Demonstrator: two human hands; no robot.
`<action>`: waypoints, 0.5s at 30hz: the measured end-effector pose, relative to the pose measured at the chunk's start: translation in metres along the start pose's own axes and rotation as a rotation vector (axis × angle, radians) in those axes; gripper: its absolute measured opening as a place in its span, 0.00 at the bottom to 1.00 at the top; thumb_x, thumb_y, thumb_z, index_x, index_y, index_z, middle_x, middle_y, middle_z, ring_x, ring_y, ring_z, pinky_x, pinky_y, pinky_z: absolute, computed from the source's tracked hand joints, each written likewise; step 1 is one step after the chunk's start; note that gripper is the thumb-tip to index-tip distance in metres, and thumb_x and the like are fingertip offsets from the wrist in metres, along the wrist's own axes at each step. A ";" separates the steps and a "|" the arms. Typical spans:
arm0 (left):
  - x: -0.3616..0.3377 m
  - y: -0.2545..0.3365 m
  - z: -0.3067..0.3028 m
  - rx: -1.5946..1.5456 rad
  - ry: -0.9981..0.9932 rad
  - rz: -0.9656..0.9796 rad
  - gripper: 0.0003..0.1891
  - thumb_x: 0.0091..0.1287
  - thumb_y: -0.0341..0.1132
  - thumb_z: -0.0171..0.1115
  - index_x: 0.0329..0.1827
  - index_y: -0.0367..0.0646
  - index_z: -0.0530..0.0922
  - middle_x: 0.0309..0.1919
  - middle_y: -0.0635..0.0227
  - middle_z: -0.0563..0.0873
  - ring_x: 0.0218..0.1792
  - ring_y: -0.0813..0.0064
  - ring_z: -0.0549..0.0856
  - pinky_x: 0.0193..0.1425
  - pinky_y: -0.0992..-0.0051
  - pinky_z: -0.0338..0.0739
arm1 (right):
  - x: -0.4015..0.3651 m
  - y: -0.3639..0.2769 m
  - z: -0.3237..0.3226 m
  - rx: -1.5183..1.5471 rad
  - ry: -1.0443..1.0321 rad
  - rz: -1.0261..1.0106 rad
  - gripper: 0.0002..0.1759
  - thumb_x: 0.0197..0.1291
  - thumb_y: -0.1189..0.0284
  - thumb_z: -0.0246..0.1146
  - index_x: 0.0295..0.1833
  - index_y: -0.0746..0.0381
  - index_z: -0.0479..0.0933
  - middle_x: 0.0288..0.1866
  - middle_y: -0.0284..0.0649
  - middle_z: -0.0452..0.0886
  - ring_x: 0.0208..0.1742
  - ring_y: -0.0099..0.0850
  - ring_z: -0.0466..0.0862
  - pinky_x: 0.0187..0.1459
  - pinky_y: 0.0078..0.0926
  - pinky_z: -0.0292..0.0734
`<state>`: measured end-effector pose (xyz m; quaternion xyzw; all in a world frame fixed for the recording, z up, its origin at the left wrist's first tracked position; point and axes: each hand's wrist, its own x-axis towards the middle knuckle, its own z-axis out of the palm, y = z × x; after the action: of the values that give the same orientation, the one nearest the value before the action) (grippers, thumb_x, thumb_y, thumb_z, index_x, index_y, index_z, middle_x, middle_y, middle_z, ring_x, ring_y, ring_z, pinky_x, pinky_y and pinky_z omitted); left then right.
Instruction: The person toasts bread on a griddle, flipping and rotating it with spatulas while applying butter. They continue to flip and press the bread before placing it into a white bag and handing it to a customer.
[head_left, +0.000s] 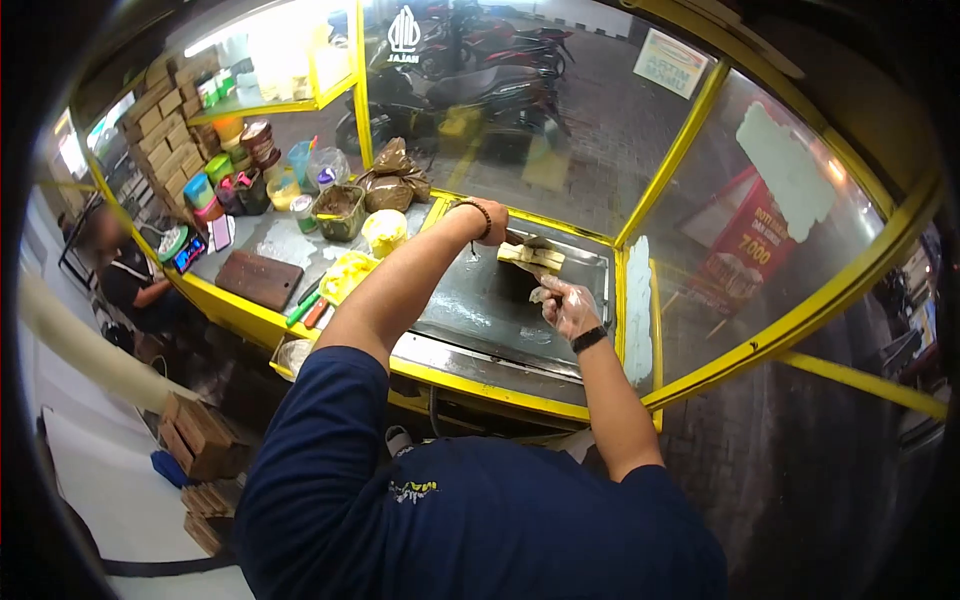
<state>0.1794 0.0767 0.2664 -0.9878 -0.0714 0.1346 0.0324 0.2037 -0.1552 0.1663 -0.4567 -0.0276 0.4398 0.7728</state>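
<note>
A filled block of pale bread [530,258] is at the far part of the dark flat griddle [470,295]. My left hand [490,222], bare and with a beaded bracelet at the wrist, is closed at the bread's upper left. It grips what looks like a metal spatula [537,243], whose dark flat part shows along the bread's far side; the handle is hidden in the fist. My right hand [568,308], in a clear plastic glove with a black band at the wrist, has its fingers curled at the bread's near edge, fingertips against it.
Left of the griddle are a yellow tub [348,275], a tub of pale spread [385,232], knives [310,308] and a brown cutting board [258,277]. Jars and bags stand behind. Yellow-framed glass panels [660,150] enclose the far side. A person [130,275] sits at far left.
</note>
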 end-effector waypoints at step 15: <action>-0.099 0.011 0.197 -0.566 0.270 -0.111 0.17 0.67 0.48 0.55 0.39 0.41 0.77 0.30 0.48 0.84 0.36 0.44 0.82 0.41 0.51 0.75 | -0.059 0.110 -0.067 0.043 0.131 0.145 0.08 0.66 0.72 0.55 0.39 0.65 0.76 0.25 0.34 0.73 0.21 0.23 0.68 0.24 0.19 0.65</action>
<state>0.0329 0.0599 0.1016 -0.9611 -0.1549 -0.0250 -0.2272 0.1257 -0.2208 0.0684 -0.4688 0.0655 0.4641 0.7487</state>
